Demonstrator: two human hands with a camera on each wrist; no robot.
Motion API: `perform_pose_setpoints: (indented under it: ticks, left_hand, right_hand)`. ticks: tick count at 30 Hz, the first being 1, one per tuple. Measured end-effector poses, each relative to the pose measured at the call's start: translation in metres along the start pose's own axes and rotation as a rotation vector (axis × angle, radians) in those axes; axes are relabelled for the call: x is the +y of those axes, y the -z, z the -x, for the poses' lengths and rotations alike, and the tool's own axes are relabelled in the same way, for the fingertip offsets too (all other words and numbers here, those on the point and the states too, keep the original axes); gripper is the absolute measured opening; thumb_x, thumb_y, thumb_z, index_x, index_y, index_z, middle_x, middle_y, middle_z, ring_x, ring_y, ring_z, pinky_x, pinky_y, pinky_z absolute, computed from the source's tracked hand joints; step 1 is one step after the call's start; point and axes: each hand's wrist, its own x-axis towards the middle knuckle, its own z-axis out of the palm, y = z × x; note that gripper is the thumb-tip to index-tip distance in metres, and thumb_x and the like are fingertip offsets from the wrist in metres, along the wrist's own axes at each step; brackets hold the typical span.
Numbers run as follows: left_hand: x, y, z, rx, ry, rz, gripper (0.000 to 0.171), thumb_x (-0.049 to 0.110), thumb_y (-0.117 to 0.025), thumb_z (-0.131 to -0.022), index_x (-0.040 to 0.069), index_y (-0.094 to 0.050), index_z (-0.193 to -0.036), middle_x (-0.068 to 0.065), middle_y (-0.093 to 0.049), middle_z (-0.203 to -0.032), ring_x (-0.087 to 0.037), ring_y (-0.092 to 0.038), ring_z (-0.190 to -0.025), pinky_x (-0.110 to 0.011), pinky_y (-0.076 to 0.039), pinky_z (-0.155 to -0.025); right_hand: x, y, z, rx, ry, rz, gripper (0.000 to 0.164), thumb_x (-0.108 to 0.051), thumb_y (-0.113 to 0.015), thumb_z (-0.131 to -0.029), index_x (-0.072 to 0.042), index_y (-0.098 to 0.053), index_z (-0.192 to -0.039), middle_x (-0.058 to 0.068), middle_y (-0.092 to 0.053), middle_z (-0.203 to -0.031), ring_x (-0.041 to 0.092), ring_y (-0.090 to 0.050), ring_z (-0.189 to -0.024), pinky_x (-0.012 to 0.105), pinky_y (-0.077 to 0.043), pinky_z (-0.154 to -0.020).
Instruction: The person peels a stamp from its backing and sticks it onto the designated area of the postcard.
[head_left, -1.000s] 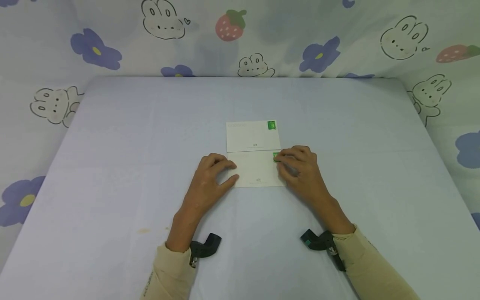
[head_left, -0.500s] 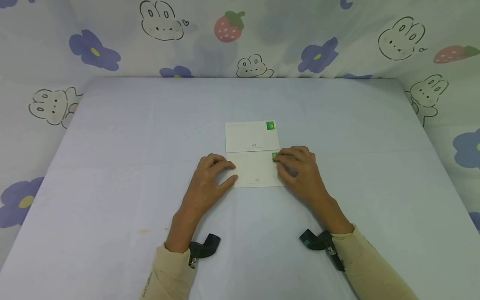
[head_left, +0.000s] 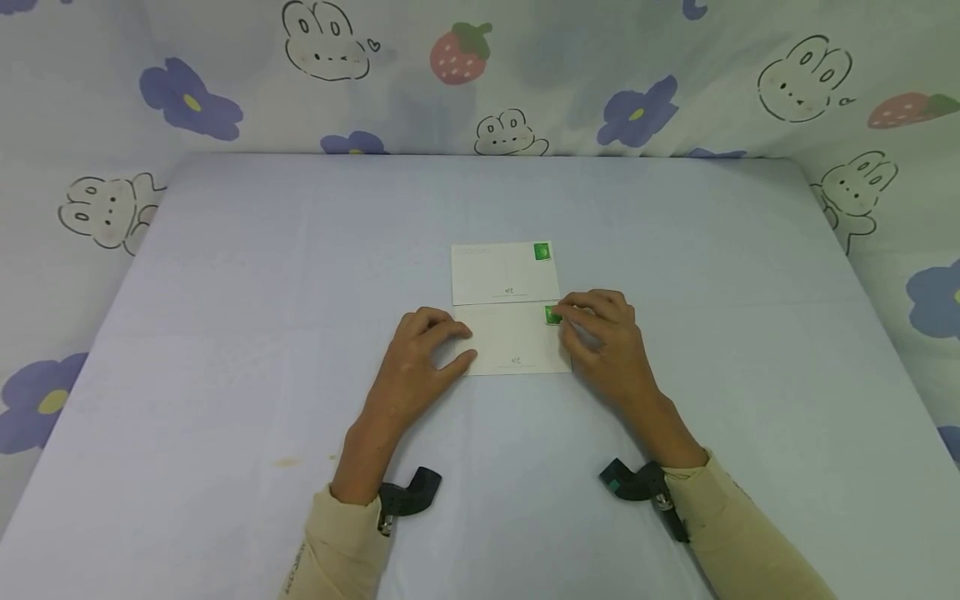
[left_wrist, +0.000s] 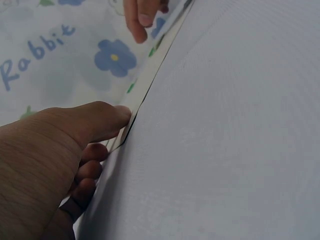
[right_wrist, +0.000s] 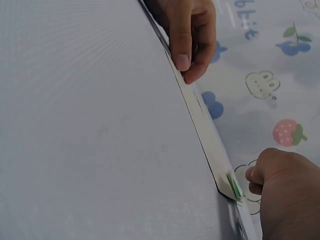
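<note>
Two white postcards lie on the white table, one behind the other. The far postcard (head_left: 487, 273) has a green stamp (head_left: 542, 252) in its top right corner. On the near postcard (head_left: 510, 337) another green stamp (head_left: 552, 315) sits at the same corner. My left hand (head_left: 416, 354) rests at the near postcard's left edge, thumb and index finger spread apart on it. My right hand (head_left: 603, 333) is at the near postcard's right side, its fingertips right at the stamp's right edge. In the right wrist view, that hand's fingertips (right_wrist: 252, 175) are close beside the green stamp (right_wrist: 234, 186).
The white tabletop (head_left: 225, 292) spreads around the postcards. A patterned curtain (head_left: 540, 67) with rabbits, flowers and strawberries hangs behind and at both sides. Black wrist cameras (head_left: 411, 492) are strapped at both sleeves.
My right fingertips have shifted slightly to the right, so more of the near postcard's green stamp shows. My left hand and both postcards have stayed in place.
</note>
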Motion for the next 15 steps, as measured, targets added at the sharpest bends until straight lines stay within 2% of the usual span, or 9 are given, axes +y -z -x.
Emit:
perform_pose_setpoints:
  ticks: [9,15]
  left_hand:
    - [0.0023,0.0001,-0.0006,-0.007,0.004,0.003,0.022,0.01,-0.084,-0.082,0.008,-0.073,-0.102,-0.005,-0.058,-0.108,-0.024,-0.049,-0.102,-0.035,-0.045,-0.088]
    - [0.0054,0.0026,-0.0028,0.066,-0.038,0.062,0.013,0.006,-0.078,-0.087,0.008,-0.075,-0.099,-0.004,-0.06,-0.106,-0.021,-0.054,-0.101,-0.035,-0.047,-0.087]
  right_hand:
    - [-0.0012,0.0012,0.0016,-0.082,-0.025,0.038,0.019,0.0,-0.074,-0.087,-0.005,-0.078,-0.104,0.008,-0.07,-0.112,0.031,-0.051,-0.112,0.052,-0.033,-0.093]
    - [-0.0018,0.0033,0.0009,-0.076,-0.031,0.039,0.018,-0.001,-0.073,-0.087,-0.004,-0.078,-0.105,0.008,-0.069,-0.114,0.031,-0.051,-0.113,0.05,-0.034,-0.093]
